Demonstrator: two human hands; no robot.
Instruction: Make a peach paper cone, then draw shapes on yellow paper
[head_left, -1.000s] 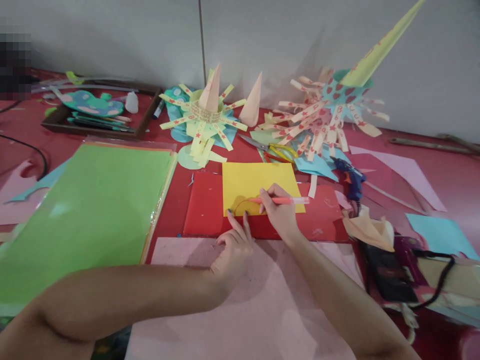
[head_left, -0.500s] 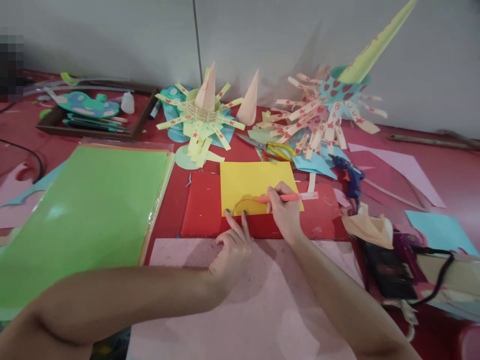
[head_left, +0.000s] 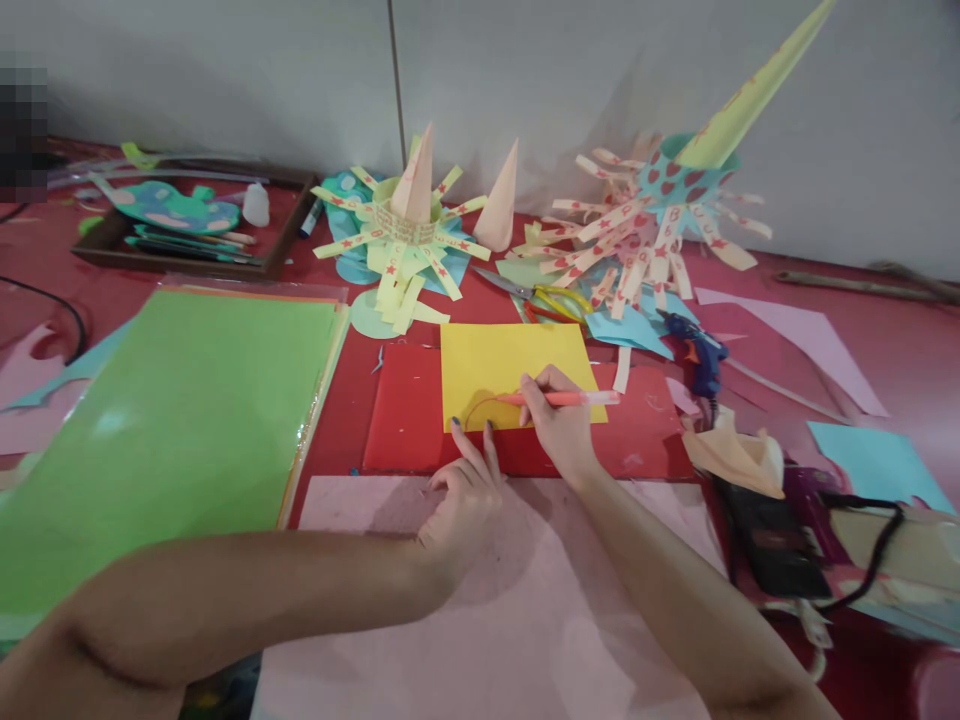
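A yellow sheet (head_left: 510, 360) lies on a red sheet (head_left: 405, 410) in the middle of the table. My right hand (head_left: 559, 420) is closed on an orange pen (head_left: 581, 398), whose tip rests on the yellow sheet at the end of a curved drawn line. Two fingers of my left hand (head_left: 465, 490) are stretched out and press down the yellow sheet's near edge, with the other fingers curled under. A pink sheet (head_left: 480, 620) lies under both forearms.
A stack of green paper (head_left: 172, 420) in a plastic sleeve lies at the left. Behind it is a brown tray (head_left: 187, 262) of craft bits. Paper cone crafts (head_left: 412, 225), scissors (head_left: 540, 295) and a blue glue gun (head_left: 697, 350) lie behind and to the right.
The right hand with the pen swung slightly right along the curve and came back left. The left hand has stayed put on the sheet.
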